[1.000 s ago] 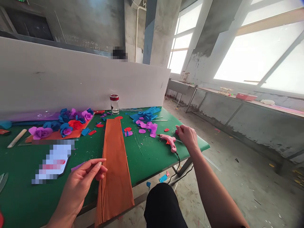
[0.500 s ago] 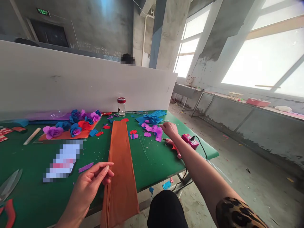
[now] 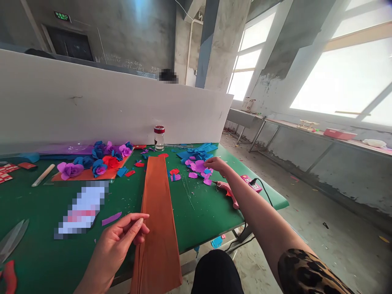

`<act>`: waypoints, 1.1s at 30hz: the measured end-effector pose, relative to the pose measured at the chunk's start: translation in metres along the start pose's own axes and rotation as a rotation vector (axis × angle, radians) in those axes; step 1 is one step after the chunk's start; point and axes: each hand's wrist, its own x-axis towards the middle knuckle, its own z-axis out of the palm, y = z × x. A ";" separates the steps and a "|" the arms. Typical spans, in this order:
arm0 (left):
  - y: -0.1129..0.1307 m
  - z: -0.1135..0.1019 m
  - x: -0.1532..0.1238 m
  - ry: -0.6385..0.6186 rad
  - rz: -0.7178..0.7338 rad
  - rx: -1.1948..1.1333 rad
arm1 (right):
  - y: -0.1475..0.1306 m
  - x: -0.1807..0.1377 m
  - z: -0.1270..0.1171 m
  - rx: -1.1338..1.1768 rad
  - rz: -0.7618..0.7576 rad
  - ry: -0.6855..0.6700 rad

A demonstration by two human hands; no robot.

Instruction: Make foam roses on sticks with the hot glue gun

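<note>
My left hand [image 3: 124, 241] hovers at the left edge of a folded orange paper strip [image 3: 159, 228], thumb and fingertips pinched together. Whatever may be between those fingertips is too small to make out. Stretched out to the far right of the green table [image 3: 196, 220], my right hand [image 3: 217, 165] has its fingertips closed on the edge of a purple paper petal [image 3: 199, 166]. More purple petals [image 3: 207, 182] and small blue scraps lie around it. Just below the right wrist rests a pink glue gun [image 3: 228, 192]. The strip hangs over the table's front edge.
Paper roses [image 3: 99, 168] lie at the back left, near a phone [image 3: 81, 210] and scissors [image 3: 12, 241]. A red-lidded jar [image 3: 159, 139] stands before the white partition [image 3: 122, 106]. Blue paper [image 3: 197, 152] is at the back; a corded pink box [image 3: 251, 183] sits at right.
My right hand's fingers have reached forward onto a purple petal, and the petals around it have shifted, with blue scraps now showing. My left hand keeps its pinch. The view has shifted slightly.
</note>
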 end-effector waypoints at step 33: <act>0.000 0.012 0.009 -0.018 0.084 0.095 | -0.033 -0.046 0.027 -0.256 -0.223 0.022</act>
